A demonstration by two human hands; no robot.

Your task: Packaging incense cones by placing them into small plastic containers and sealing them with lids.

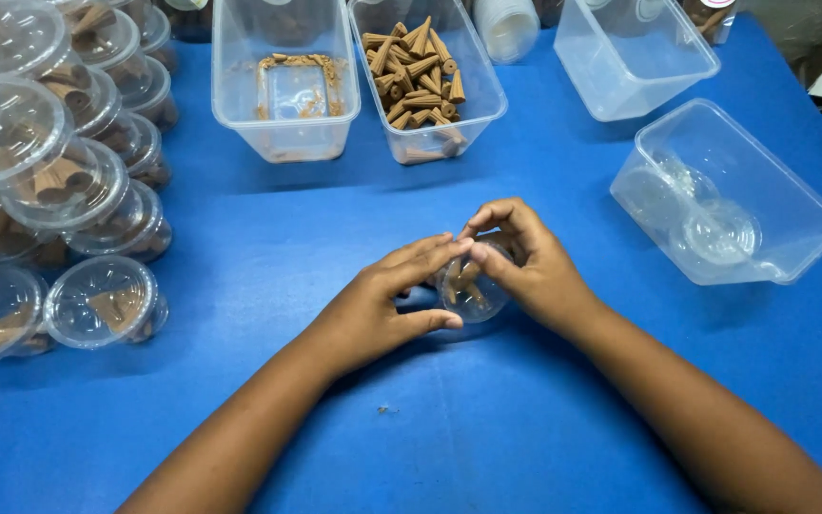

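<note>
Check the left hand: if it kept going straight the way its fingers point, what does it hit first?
The left hand points up and right, fingertips already at the small clear cup held with the right hand. So the cup comes first, then probably the right hand's fingers; depth is unclear.

Both bare forearms enter from the bottom edge of the frame and converge toward its centre. The left hand (387,305) lies just left of centre, palm turned inward, its fingers (425,257) stretched out toward the upper right and the thumb extended along the lower side. The right hand (530,262) sits just right of centre, knuckles up, wrist bent, its fingers (497,217) curled inward and down. The fingertips of the two hands meet at the middle of the frame, cupped closely around something small between them.
</note>
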